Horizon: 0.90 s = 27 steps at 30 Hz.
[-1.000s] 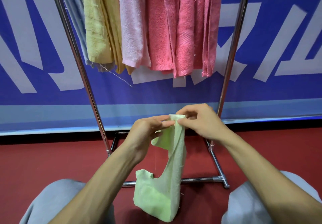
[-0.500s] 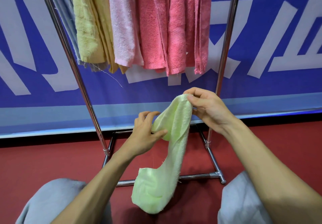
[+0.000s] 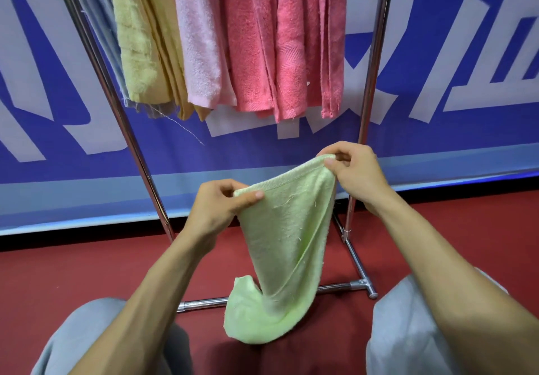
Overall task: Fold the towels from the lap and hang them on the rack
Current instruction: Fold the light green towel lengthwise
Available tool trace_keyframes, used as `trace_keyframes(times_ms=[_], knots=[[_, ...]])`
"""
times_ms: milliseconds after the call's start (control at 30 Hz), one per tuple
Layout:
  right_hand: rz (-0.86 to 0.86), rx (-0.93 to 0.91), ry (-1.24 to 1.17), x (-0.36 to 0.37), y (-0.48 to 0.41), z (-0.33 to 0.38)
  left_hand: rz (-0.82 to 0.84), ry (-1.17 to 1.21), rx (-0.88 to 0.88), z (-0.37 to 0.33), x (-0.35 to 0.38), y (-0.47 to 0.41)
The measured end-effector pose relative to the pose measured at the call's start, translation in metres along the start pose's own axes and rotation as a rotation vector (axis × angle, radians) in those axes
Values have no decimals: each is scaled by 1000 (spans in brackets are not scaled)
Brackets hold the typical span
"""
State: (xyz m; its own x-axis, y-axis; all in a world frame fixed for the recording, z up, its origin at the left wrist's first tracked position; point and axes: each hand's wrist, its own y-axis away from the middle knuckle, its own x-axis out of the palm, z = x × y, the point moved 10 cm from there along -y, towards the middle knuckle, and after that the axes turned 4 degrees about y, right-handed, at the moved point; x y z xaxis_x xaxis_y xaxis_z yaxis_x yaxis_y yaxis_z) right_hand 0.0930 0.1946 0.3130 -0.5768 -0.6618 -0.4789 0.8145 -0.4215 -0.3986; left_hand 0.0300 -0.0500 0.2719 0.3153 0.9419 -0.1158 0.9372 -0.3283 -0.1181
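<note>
Grip on green towel before rack

Blue banner filled the far side, above the red floor. On the rack hung yellow, pink and coral towels. The green towel hung in the air near the rack's base bar, its low end curled. The left hand pinched its left top corner. The right hand pinched the right corner, held higher.

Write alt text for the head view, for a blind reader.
A left hand and a right hand pinch the top edge of a light green towel hanging between the knees. Behind, a metal rack holds yellow towels and pink towels.
</note>
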Motion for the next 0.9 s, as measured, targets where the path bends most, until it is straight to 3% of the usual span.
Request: trace_keyframes(times_ms=[167,300,400,600,767,900], knots=[[-46,-62,124,2,4,9,-68,78,94,-18,-13,1],[-112,-18,-83,-5,8,17,-39,74,180,-36,-15,5],[-177,-84,-146,-18,3,43,-28,56,252,-60,-20,3],[-304,-193,-210,-58,-25,118,-143,-202,513,-163,-38,0],[-315,-266,-146,-86,-46,186,-337,-324,552,-247,-75,-5],[-340,-362,-113,-118,-59,245,-326,-480,802,-325,-78,17]])
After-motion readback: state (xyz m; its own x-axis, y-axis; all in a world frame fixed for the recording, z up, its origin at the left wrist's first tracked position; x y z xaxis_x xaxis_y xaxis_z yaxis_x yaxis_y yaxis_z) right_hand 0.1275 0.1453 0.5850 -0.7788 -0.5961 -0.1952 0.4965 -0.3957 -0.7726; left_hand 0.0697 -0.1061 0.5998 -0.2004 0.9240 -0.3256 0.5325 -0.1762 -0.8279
